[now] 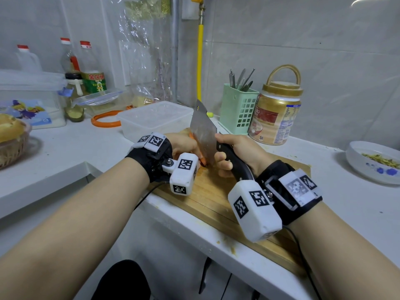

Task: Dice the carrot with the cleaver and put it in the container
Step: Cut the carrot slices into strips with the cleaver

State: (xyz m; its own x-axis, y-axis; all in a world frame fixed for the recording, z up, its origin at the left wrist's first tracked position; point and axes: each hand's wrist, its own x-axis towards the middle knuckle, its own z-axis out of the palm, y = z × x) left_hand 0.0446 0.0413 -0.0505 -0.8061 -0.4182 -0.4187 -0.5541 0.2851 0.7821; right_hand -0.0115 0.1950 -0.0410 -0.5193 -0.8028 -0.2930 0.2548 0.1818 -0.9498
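Observation:
An orange carrot (pixel 202 161) lies on the wooden cutting board (pixel 216 200), mostly hidden by my fingers and the blade. My left hand (pixel 184 146) presses down on it from the left. My right hand (pixel 234 151) grips the black handle of the steel cleaver (pixel 203 133), whose blade stands upright with its edge down on the carrot, right beside my left fingers. A clear plastic container (pixel 154 120) sits just beyond the board, on the far left side.
A green utensil holder (pixel 238 109) and a gold-lidded jar (pixel 277 113) stand behind the board on the right. A white bowl (pixel 372 162) of scraps sits far right. Bottles, lidded boxes, an orange ring (pixel 104 121) and a basket (pixel 13 139) fill the left counter.

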